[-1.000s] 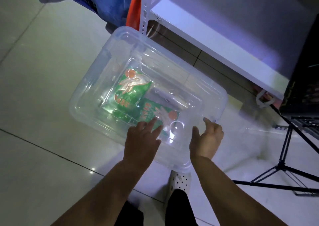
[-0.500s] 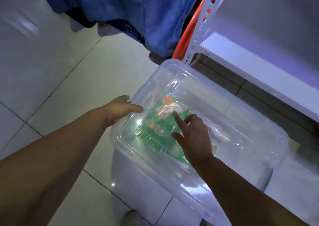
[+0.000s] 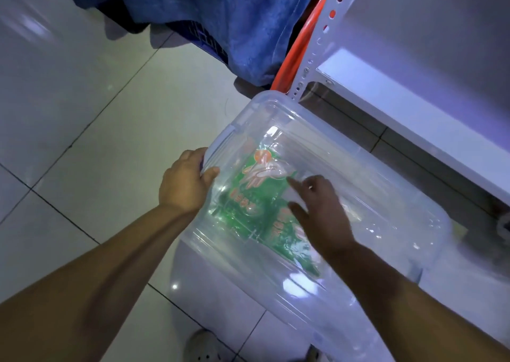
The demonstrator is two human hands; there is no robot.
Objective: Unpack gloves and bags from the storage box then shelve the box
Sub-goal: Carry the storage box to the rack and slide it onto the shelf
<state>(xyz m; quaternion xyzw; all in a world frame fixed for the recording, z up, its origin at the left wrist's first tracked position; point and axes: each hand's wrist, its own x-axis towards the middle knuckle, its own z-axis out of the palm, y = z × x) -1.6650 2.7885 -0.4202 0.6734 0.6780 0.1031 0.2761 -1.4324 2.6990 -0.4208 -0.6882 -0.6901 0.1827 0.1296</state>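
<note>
Unpacking has barely begun: the clear storage box (image 3: pixel 345 196) sits low over the floor (image 3: pixel 82 140), just beside the white shelf (image 3: pixel 414 107), lid apparently on, contents inside. Shelving remains. The left hand (image 3: pixel 185 185) grips the latch at the box's end; the right hand (image 3: pixel 323 212) lies open, fingers spread, on the lid. Beneath it, 2 green packets (image 3: pixel 248 196) show an orange hand picture; their writing is too blurred to read.

Box (image 3: pixel 358 174): clear plastic. Packet (image 3: pixel 248 196) inside: green with orange-red and white print. Cloth (image 3: pixel 220 16): blue. Shelf (image 3: pixel 414 99): white, post perforated. Floor (image 3: pixel 82 99): pale tiles.
</note>
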